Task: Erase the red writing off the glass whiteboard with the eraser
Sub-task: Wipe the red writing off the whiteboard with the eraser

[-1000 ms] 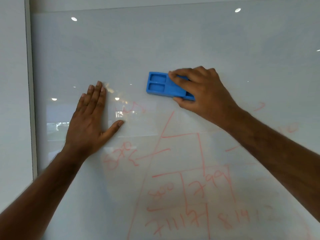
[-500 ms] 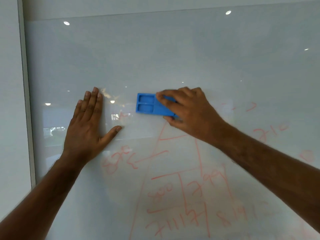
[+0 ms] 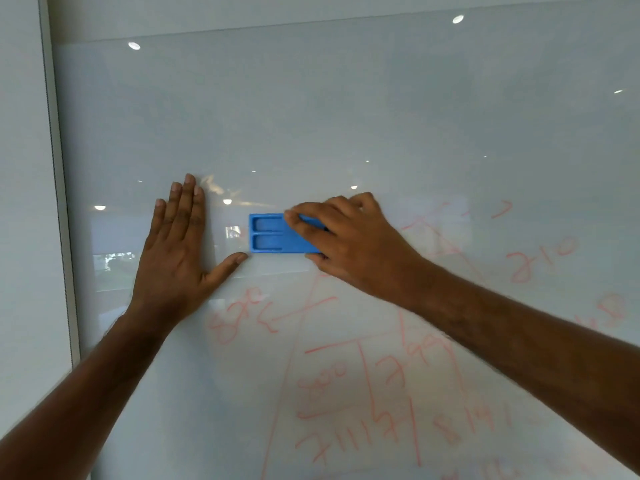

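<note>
A blue plastic eraser [image 3: 273, 237] lies flat and level against the glass whiteboard [image 3: 311, 109]. My right hand [image 3: 349, 247] grips its right half, fingers over the top edge and thumb under it. My left hand [image 3: 180, 251] is pressed flat on the glass just left of the eraser, fingers together and pointing up, thumb tip almost touching the eraser's lower left corner. Red writing [image 3: 381, 382], lines, boxes and numbers, covers the board below and to the right of both hands. The glass above the hands carries no writing.
The board's grey frame edge [image 3: 60, 202] runs down the left side, with a pale wall [image 3: 20, 237] beyond it. Ceiling lights and a window reflect in the glass around my left hand.
My right hand has slid the eraser down and to the left, and turned it level. It now sits close to my left thumb. My left hand has stayed flat on the glass.
</note>
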### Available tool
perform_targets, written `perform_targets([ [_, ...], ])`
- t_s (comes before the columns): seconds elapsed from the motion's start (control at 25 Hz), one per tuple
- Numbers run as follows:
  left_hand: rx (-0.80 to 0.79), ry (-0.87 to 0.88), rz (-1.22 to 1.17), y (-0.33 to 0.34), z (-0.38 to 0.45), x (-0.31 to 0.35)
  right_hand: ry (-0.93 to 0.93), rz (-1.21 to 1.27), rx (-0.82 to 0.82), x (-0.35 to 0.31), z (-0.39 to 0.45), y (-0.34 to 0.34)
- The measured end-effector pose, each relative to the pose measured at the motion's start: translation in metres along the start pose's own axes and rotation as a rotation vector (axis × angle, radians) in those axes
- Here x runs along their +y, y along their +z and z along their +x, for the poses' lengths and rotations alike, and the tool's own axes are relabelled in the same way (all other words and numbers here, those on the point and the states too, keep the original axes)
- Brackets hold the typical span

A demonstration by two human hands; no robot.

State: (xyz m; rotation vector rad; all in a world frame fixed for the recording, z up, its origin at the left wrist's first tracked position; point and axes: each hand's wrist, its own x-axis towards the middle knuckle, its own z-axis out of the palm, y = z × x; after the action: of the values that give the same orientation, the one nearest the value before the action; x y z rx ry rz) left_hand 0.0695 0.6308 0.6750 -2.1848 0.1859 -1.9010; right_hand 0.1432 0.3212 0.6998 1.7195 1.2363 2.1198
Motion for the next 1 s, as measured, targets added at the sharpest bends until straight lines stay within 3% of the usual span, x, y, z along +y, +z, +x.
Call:
perform_targets([
  [0.16,0.005,0.004,0.010,0.000,0.001,-0.001,0.110,-0.038,0.021,0.031,0.012,-0.002],
  [0.28,0.005,0.003,0.019,0.000,0.001,0.000,0.189,-0.007,0.063,0.010,0.048,0.007],
  [0.48,-0.009,-0.015,0.043,0.000,-0.008,-0.002,0.052,0.033,0.015,-0.045,0.045,0.010],
  [0.64,-0.010,-0.013,0.055,-0.002,-0.018,-0.007,-0.046,0.003,-0.023,-0.016,0.014,0.000],
  [0.8,-0.009,-0.015,0.062,-0.003,-0.019,-0.005,0.115,-0.004,-0.010,0.029,0.023,-0.005],
  [0.88,-0.013,-0.015,0.053,-0.002,-0.019,-0.005,0.201,0.028,0.016,0.019,0.043,0.000],
  [1.0,-0.010,-0.006,0.054,-0.003,-0.020,-0.006,0.144,0.040,0.020,-0.026,0.062,0.009],
])
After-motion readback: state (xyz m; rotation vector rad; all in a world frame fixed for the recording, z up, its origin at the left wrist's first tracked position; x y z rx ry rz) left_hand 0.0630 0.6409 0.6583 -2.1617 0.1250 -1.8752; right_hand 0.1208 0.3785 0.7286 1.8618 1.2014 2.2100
